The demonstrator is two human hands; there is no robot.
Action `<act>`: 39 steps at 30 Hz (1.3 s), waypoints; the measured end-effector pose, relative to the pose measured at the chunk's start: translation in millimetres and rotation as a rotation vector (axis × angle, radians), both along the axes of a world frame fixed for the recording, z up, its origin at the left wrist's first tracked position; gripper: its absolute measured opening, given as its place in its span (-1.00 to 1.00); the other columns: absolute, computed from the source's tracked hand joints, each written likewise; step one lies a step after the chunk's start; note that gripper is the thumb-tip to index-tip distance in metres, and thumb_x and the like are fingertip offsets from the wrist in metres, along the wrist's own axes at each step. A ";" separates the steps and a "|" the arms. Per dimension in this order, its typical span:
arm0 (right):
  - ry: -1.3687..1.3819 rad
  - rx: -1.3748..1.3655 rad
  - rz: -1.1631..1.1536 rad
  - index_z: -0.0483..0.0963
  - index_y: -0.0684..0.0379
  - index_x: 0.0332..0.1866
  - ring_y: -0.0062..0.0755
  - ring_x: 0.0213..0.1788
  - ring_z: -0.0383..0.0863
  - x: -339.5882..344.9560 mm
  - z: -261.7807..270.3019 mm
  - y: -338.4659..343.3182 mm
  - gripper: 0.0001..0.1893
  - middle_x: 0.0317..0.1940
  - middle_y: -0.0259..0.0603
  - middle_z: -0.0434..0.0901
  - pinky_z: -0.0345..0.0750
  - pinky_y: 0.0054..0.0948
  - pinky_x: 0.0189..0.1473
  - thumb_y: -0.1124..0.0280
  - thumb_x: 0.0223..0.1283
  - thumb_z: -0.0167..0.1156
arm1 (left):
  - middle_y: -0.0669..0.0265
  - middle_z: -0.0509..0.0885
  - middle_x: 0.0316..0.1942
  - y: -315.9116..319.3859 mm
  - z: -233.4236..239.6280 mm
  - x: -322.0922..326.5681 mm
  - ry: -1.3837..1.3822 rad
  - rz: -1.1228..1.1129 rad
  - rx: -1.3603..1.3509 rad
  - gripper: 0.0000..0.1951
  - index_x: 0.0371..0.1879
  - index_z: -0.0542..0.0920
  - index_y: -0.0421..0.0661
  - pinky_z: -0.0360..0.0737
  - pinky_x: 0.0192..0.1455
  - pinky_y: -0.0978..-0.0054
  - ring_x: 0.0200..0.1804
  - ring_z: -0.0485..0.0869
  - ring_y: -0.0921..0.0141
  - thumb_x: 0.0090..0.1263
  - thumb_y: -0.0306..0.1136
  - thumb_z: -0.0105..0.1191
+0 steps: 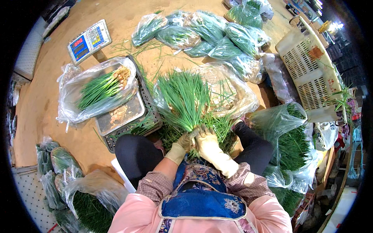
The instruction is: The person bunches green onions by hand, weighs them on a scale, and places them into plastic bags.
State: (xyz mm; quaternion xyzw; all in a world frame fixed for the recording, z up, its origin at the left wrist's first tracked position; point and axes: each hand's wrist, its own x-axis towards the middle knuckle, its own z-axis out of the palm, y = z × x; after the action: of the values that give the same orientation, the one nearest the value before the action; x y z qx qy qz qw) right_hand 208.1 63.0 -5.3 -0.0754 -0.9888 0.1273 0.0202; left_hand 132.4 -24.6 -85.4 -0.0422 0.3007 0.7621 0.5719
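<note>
Both my hands wear pale rubber gloves with soiled fingers. My left hand point(186, 142) grips the lower ends of a bunch of green onions point(189, 113), whose green leaves fan out away from me. Right beside it, my right hand point(205, 138) has its fingers bent over the same lower ends; whether it grips them is hard to tell. Behind the bunch lies an opened clear plastic bag point(244, 100) with more green onions and loose leaves. At the left, a bundle of green onions with roots point(102, 87) lies in a plastic bag point(68, 100) on the metal scale pan point(125, 116).
A digital scale display point(89, 41) stands at the upper left. Filled plastic bags of green onions point(204, 32) lie at the far side. A dirty white plastic crate point(309, 72) stands at the right, near an open bag of greens point(291, 145). More filled bags point(62, 163) are at the lower left.
</note>
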 end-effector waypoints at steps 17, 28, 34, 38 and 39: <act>-0.123 -1.302 -0.187 0.29 0.38 0.06 -0.44 -0.21 0.54 7.0 -2.3 54.7 -0.42 -0.20 -0.09 0.52 0.46 -0.53 -0.16 0.05 0.14 0.07 | 0.22 0.60 -0.45 -5.3 11.8 -6.9 -0.103 -0.163 0.120 -0.74 -0.36 0.53 -0.19 0.61 -0.29 0.35 -0.29 0.63 0.27 0.07 -0.26 0.15; -0.011 -1.462 -0.487 0.44 0.26 -0.35 -0.35 -0.42 0.54 -98.2 66.8 4.1 -0.87 -0.44 -0.17 0.54 0.51 -0.47 -0.39 0.41 0.09 0.04 | 0.02 0.40 0.04 -41.5 116.2 -92.4 1.466 -0.520 -0.598 -0.49 0.08 0.35 -0.09 0.30 0.21 0.36 0.16 0.35 0.19 0.14 -0.17 0.09; 0.197 -1.835 -0.631 0.42 0.31 -0.32 -0.37 -0.36 0.55 -225.2 53.0 2.3 -0.88 -0.44 -0.20 0.53 0.53 -0.43 -0.33 0.48 0.07 0.13 | -0.04 0.44 -0.02 -201.7 163.5 -253.7 1.958 0.884 -1.522 -0.34 0.03 0.36 -0.27 0.27 0.19 0.26 0.07 0.39 0.06 -0.06 -0.18 0.23; 0.324 -1.090 0.009 0.44 0.30 -0.15 -0.51 -0.39 0.50 -315.5 95.5 -60.3 -0.72 -0.35 -0.16 0.53 0.45 -0.57 -0.30 0.49 -0.03 0.21 | -0.05 0.25 0.18 -320.1 148.4 -342.6 1.387 0.756 -2.004 -0.10 0.20 0.14 -0.23 0.13 0.29 0.28 0.24 0.19 0.00 -0.10 -0.01 0.25; 0.218 -0.918 -0.013 0.43 0.26 -0.09 -0.49 -0.32 0.51 -336.5 100.5 -72.0 -0.66 -0.29 -0.14 0.53 0.45 -0.56 -0.23 0.52 -0.07 0.21 | -0.01 0.24 0.20 -321.4 147.6 -358.8 1.227 0.687 -1.951 -0.11 0.21 0.13 -0.23 0.10 0.30 0.26 0.24 0.17 0.00 -0.07 -0.03 0.24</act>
State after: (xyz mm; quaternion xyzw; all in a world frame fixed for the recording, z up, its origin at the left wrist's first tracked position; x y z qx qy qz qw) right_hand -128.4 -9.1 95.2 -0.0691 -0.8220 0.5583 0.0893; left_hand -226.5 -346.0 62.2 -0.1655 0.9459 0.2195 -0.1723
